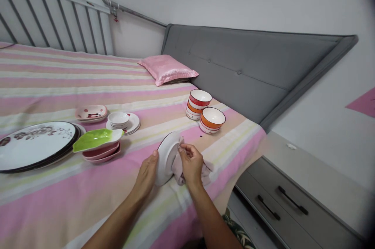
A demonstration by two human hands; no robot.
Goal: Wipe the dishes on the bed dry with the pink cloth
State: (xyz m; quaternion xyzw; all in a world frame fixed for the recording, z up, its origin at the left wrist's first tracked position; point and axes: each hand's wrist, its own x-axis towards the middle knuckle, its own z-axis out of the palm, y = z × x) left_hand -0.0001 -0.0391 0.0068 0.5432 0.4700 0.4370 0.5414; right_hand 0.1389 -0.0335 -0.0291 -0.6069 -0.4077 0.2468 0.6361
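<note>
A white plate with a dark rim (164,159) stands tilted on edge above the striped bedspread. My left hand (148,173) grips its left side, thumb along the rim. Closed on a pale pink cloth (178,167), my right hand (191,162) presses it against the plate's right side. Part of the cloth hangs behind that hand onto the bed. Beyond my hands stand two stacks of bowls: a red-and-orange stack (200,102) and an orange one (212,120).
On the left lie large flowered oval plates (43,139), a green leaf-shaped dish (98,139) on pink dishes (102,154), small white dishes (118,118) on plates, and a spotted pink dish (91,112). A pink pillow (166,67) rests by the grey headboard (252,65). A drawer cabinet (293,186) stands right.
</note>
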